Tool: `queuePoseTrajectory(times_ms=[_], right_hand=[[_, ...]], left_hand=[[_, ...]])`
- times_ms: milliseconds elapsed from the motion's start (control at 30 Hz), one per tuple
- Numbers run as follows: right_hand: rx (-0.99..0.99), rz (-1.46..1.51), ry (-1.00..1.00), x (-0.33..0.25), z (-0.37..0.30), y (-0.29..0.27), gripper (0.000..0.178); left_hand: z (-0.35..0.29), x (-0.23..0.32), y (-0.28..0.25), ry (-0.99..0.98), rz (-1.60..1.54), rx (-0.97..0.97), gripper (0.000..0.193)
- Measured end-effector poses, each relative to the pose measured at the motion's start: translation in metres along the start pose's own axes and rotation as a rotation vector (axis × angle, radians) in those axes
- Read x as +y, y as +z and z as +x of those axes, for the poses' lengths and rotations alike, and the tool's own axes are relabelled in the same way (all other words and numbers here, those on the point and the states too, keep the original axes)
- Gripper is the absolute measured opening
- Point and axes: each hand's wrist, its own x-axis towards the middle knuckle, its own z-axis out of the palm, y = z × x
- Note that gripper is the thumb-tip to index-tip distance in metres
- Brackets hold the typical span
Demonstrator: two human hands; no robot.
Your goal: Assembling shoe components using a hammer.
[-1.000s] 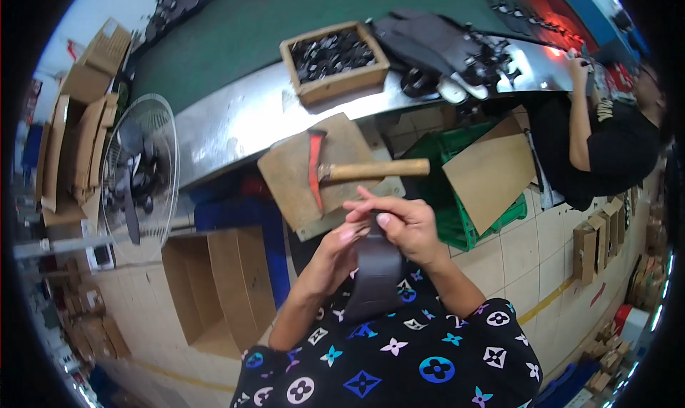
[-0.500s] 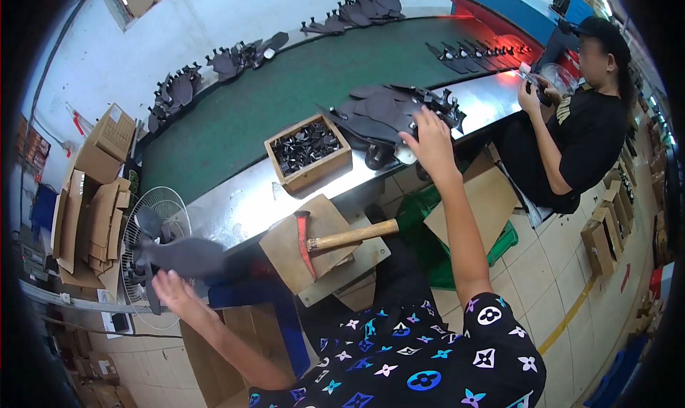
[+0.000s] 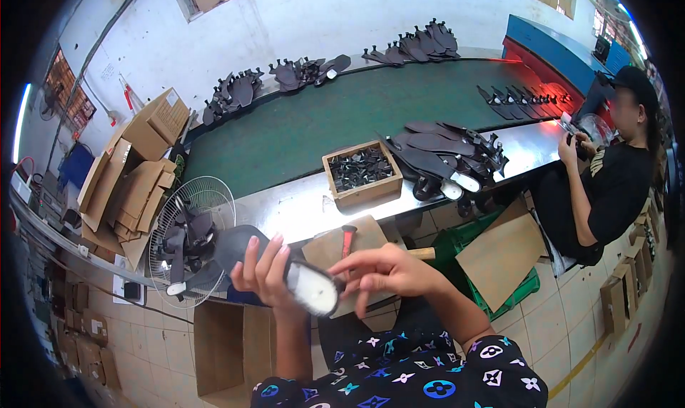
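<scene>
My left hand is closed around a dark grey shoe sole, whose white rounded heel end faces me. The forefoot of that sole stretches away to the left behind my fingers. Beside the heel end is my right hand, its fingers apart and bent, with the fingertips at the sole's edge; contact there cannot be told for sure. Behind my right hand a hammer lies on a board, its red head and handle end showing. More dark soles are piled on the metal table edge, white heel ends toward me.
A wooden box of small black parts stands on the metal ledge before a green conveyor belt. At left are a wire fan guard holding soles and flattened cardboard. An open carton sits below. A co-worker sits at right.
My left hand has come in from the left with the sole. The right hand has left the sole pile and moved to the sole's heel end. The whole view has shifted.
</scene>
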Motion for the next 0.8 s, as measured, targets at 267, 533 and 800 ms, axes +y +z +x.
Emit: queuePoseTrajectory(times_ms=[267,533,800], right_hand=[[0.786,-1.367,0.142,0.123,-0.068,-0.066,0.073],[1.2,-1.017,0.179,0.216,-0.19,-0.019,0.029],[1.467,0.101,-0.061,0.198,-0.221,0.007,0.039]], left_hand=[[-0.016,0.011,-0.006,-1.074,-1.036,-0.208,0.027],[-0.101,0.044,0.055,-0.678,-0.206,-0.84,0.086],[-0.017,-0.016,0.227,-0.126,-0.239,-0.63,0.021]])
